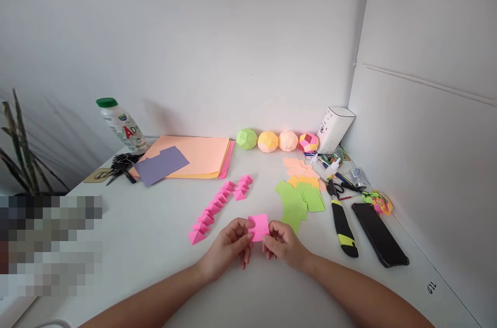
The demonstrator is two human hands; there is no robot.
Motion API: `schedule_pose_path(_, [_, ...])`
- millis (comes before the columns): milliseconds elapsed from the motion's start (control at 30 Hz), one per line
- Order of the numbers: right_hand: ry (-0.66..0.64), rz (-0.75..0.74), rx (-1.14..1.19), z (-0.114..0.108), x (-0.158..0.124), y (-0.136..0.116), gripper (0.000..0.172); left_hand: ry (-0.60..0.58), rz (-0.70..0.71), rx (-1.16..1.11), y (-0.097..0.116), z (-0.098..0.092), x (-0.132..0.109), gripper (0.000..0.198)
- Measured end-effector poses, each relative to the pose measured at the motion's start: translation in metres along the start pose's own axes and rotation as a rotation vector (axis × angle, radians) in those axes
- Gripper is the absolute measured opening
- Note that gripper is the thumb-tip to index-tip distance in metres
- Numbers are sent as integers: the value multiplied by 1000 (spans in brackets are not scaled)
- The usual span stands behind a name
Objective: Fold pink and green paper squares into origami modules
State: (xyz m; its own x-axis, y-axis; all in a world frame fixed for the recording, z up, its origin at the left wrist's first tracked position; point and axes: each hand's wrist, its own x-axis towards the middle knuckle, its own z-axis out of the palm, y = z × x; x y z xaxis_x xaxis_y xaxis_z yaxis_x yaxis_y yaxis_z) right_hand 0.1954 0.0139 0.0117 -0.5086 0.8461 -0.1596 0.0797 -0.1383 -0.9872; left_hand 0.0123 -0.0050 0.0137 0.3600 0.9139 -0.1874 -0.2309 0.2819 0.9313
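Between both hands, above the white table, is a small pink paper square [259,225] with a faint crease across its middle. My left hand [230,245] pinches its left edge between thumb and fingers. At the opposite edge, my right hand [285,242] grips the paper the same way. Beyond my left hand, folded pink paper pieces [212,208] stand in a slanting row, with a shorter row of folded pink pieces [241,188] beside it. Green paper pieces [294,206] lie past my right hand, with orange and peach pieces [302,168] behind them.
Several faceted paper balls [267,142] line the wall. On the right lie a black-and-yellow cutter [344,229], a phone [378,234] and scissors [334,189]. Large coloured sheets [198,154], a purple sheet [163,165], keys [123,167] and a white bottle [122,126] occupy the back left.
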Motion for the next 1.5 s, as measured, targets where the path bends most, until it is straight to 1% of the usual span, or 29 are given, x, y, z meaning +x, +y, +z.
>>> schedule_pose_path(133, [-2,1,0,0,0,-2,29,7,-16,38,0,-1,-1,35])
schedule_pose_path(233, [-10,-3,-5,0,-1,-3,29,8,-27,57,2,-1,-2,41])
schedule_pose_path(400, [-19,-24,-3,0,0,-2,28,-34,-13,71,4,-1,-3,50])
schedule_pose_path(600, [-26,-16,-17,0,0,3,30,-29,-10,56,3,-3,-3,49])
schedule_pose_path(733, [3,-73,-11,0,-1,7,24,-16,-17,44,4,-3,-2,47])
schedule_pose_path(800, [52,-110,3,1,-1,10,29,-4,-27,42,5,-2,-2,46])
schedule_pose_path(900, [101,-147,-2,1,0,13,51,5,-41,43,7,-1,-3,45])
schedule_pose_path(933, [100,-166,-25,1,0,13,53,1,-42,45,7,0,-3,45])
schedule_pose_path(967, [95,-189,-56,1,1,13,49,-6,-41,48,8,0,-3,44])
schedule_pose_path(1100, [101,-262,-145,-2,2,12,16,-25,-35,50,6,-2,-2,40])
schedule_pose_path(1167, [111,-261,-145,-2,1,10,9,-35,-27,40,5,-3,-1,39])
schedule_pose_path(1333, [114,-255,-145,-2,0,9,17,-84,-14,59,2,-5,-1,34])
schedule_pose_path(1500, [104,-268,-141,0,1,5,23,-97,-45,114,1,-4,-3,30])
